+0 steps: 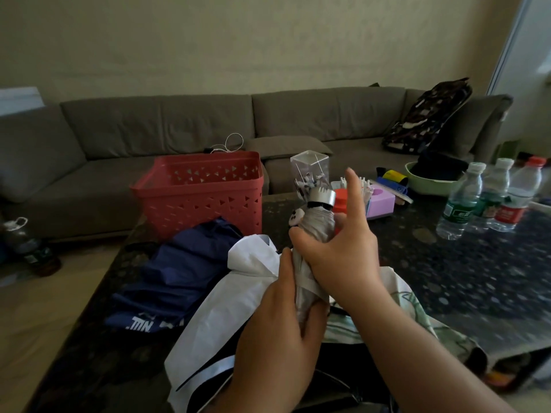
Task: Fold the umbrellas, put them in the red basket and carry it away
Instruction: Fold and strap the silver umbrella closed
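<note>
Hands (pixel 316 281) grip umbrella (pixel 316 231) over dark table (pixel 447 278).

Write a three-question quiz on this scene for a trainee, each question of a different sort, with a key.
1. True or false: the red basket already holds a folded umbrella.
2. Multiple choice: the grey umbrella is gripped by A) the left hand only, B) the right hand only, C) both hands.
3. Fill the gap: the blue umbrella lies on the table in front of the red ____.

Key
1. False: no umbrella shows inside it, though its floor is hidden.
2. C: the left hand grips the lower part, the right hand wraps the upper part with its index finger raised.
3. basket
</note>
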Demonstrator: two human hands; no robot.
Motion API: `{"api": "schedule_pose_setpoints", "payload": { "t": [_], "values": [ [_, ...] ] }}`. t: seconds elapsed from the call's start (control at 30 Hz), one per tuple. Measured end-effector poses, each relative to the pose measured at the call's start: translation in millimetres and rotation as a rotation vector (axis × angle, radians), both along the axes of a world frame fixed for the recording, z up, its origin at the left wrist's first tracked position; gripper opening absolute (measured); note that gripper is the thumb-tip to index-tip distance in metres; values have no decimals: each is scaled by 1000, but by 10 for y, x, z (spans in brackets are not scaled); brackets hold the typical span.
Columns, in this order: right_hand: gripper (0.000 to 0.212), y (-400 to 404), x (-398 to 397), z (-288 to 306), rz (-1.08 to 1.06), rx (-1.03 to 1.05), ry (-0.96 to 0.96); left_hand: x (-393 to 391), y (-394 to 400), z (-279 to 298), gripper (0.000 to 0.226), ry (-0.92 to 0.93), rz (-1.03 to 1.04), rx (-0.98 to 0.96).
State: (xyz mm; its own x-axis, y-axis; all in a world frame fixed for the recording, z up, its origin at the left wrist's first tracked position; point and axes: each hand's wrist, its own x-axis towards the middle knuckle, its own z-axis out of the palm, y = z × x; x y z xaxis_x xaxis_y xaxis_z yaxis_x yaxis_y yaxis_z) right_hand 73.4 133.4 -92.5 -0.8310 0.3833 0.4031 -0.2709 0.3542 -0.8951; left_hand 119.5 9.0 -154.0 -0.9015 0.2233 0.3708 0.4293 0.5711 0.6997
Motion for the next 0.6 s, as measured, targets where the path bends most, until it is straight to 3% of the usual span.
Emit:
{"api": "schedule_pose_setpoints", "payload": {
  "t": [0.23,0.37,0.47,0.6],
  "values": [
    [72,-49,-103,-72,37,217,-23,-50,-8,-94,85,-47,-20,90],
    [55,-33,-141,-71,145,149,-57,-60,-104,-42,84,-94,-39,223],
    [44,-5,-136,-29,373,-17,-53,-50,-195,83,78,-208,-81,345],
    [28,54,-79,24,554,-28,-68,-83,-278,231,66,-307,-171,533]
  ]
}}
